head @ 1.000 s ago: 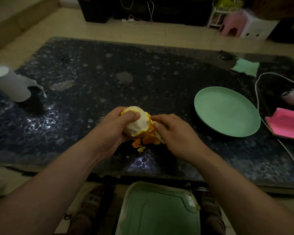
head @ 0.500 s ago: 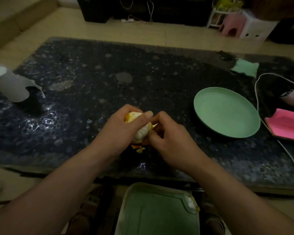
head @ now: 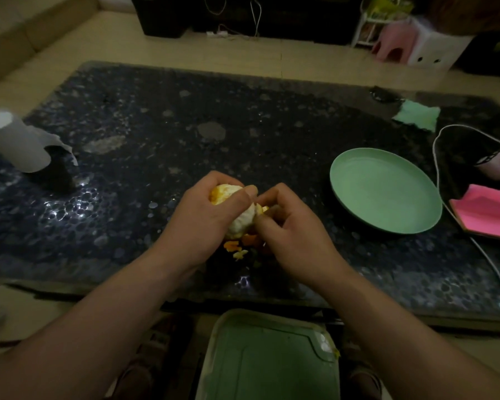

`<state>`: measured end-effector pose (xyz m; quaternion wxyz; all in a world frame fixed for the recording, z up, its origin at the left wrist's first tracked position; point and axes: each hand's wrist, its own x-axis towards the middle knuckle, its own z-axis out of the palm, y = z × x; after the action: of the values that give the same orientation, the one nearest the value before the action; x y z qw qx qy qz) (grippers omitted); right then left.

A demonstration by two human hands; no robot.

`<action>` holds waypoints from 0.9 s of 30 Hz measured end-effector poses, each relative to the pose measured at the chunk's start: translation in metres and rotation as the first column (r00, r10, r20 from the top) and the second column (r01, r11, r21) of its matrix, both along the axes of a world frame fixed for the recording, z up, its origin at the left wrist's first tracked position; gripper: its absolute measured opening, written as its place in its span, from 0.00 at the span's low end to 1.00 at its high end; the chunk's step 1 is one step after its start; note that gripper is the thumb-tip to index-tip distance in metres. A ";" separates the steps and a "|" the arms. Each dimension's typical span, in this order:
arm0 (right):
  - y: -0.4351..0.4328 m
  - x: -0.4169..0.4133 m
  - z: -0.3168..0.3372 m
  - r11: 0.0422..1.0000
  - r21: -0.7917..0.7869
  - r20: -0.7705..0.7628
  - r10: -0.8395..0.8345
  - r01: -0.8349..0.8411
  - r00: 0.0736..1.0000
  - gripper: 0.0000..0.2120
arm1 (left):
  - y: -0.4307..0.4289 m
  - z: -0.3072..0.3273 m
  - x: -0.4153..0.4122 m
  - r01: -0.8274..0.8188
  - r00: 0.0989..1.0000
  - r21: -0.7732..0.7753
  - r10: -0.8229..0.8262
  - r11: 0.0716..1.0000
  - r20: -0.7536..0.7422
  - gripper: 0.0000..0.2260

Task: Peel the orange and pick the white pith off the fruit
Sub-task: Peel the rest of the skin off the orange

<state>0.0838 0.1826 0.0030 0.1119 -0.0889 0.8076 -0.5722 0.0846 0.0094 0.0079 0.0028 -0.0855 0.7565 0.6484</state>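
Paper roll (head: 15, 142) sits at the table's (head: 272, 125) left edge. Near the middle of the front edge, the left hand (head: 211, 217) wraps round the orange (head: 241, 220). The fruit is mostly white pith, with skin at its far end. The right hand (head: 295, 235) pinches its right side with curled fingers. A green plate (head: 386, 190) lies near the right edge.

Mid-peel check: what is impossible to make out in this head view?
1) Head: most of the orange, wrapped by the left hand; remaining peel unknown.
2) Head: what the right hand pinches, hidden by its own knuckles.
3) Head: peel scraps below, dim, partly behind the hands.
4) Head: pink item, cut by the right edge.
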 end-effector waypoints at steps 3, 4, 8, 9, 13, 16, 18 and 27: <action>0.000 0.001 0.002 0.996 0.087 -0.032 0.030 -0.027 0.999 0.03 | -0.002 0.000 0.001 0.024 0.999 -0.080 -0.027 0.997 -0.033 0.09; -0.002 0.002 0.002 0.996 0.084 -0.016 0.023 -0.022 1.000 0.03 | -0.002 -0.001 0.002 0.030 0.998 -0.124 -0.036 0.992 -0.054 0.09; -0.005 -0.001 0.003 0.998 0.034 0.131 -0.047 0.043 0.990 0.05 | 0.000 -0.003 0.004 0.023 0.992 -0.270 -0.055 0.963 -0.112 0.10; -0.005 -0.003 0.004 0.998 0.014 0.177 -0.061 0.059 0.982 0.06 | 0.000 -0.003 0.004 0.019 0.992 -0.277 -0.054 0.961 -0.118 0.10; -0.002 -0.006 0.002 0.999 0.035 0.214 -0.017 0.009 0.977 0.06 | 0.003 -0.001 0.006 0.032 0.990 -0.309 -0.073 0.950 -0.123 0.13; 0.003 -0.008 0.000 0.968 0.238 0.123 0.058 -0.086 0.991 0.08 | 0.006 -0.002 0.009 0.061 0.984 -0.362 -0.117 0.930 -0.134 0.15; 0.006 -0.010 0.001 0.969 0.225 0.147 0.066 -0.098 0.987 0.10 | 0.005 -0.002 0.010 0.077 0.982 -0.362 -0.132 0.929 -0.132 0.15; 0.007 -0.014 0.006 0.995 0.024 0.243 0.089 -0.097 0.966 0.09 | -0.008 0.005 -0.003 0.088 0.992 -0.057 -0.082 0.994 0.094 0.25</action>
<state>0.0694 0.1892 0.0093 0.2376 -0.0543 0.7931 -0.5582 0.0817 0.0017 0.0125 0.0625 -0.0827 0.7780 0.6197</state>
